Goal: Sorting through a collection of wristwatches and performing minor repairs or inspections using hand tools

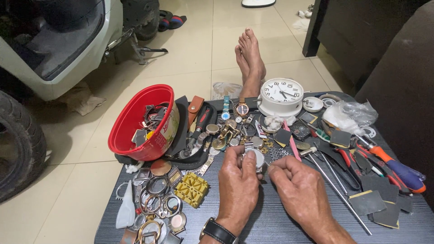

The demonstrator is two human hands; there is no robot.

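Note:
My left hand (238, 185) grips a small round watch case (257, 158) with a pale face, held just above the dark table (271, 226). A black wristwatch (217, 231) is on that wrist. My right hand (296, 187) is next to it with its fingers curled and pinched close to the case; what it pinches is too small to see. Loose watch parts and watches (233, 131) lie just beyond both hands.
A tilted red bowl (135, 122) of parts sits at the left, a white desk clock (281, 95) at the back. Watch rings (156, 203), a yellow block (192, 189), orange-handled pliers (393, 167) and sandpaper squares (370, 199) crowd the table. Bare feet (249, 58) rest beyond it; a scooter (58, 45) stands left.

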